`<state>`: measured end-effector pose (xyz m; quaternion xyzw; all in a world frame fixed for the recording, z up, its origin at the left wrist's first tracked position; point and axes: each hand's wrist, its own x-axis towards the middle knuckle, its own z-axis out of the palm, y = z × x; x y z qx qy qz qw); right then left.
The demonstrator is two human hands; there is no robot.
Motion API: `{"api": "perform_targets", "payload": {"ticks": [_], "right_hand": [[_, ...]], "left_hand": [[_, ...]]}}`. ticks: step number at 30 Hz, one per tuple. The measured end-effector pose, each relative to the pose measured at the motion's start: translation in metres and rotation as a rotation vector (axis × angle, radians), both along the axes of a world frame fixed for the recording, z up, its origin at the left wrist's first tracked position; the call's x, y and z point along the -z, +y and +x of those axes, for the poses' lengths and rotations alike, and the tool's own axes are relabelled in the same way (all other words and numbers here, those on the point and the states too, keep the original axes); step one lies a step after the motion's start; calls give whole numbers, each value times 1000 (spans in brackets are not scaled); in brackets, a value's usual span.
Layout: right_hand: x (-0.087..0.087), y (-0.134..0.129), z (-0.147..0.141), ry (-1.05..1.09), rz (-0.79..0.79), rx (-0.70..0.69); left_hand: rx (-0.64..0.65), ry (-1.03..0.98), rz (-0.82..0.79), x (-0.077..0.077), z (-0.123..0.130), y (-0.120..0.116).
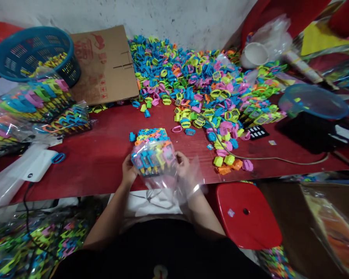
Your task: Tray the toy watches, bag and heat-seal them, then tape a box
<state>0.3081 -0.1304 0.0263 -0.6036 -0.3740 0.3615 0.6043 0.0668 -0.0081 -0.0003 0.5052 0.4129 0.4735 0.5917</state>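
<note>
Desk [101,155]: bagged pack [154,158] at near edge, about midway, long axis roughly along that edge. It's squarely between left hand [129,170] and right hand [183,165], neither nearer; fingers grip both ends.

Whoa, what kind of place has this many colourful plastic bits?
It looks like a small packing workshop: a big heap of loose plastic pieces lies on a red table, with filled clear bags at its left end.
</note>
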Motion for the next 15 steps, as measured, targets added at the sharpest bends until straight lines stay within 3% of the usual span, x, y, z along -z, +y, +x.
{"api": "perform_targets", "payload": {"ticks": [4,7,11,15], "right_hand": [[-4,-11,17,156,29,-342],[-4,-23,18,162,-22,-470],[-3,-42,13,12,-27,-507],[-4,-57,6,-77,-12,-451]], "left_hand": [[207,47,-87,-7,-10,9],[348,90,-58,-11,-19,13],[532,88,-54,-13,-37,16],[657,119,-78,-20,-63,20]]}}
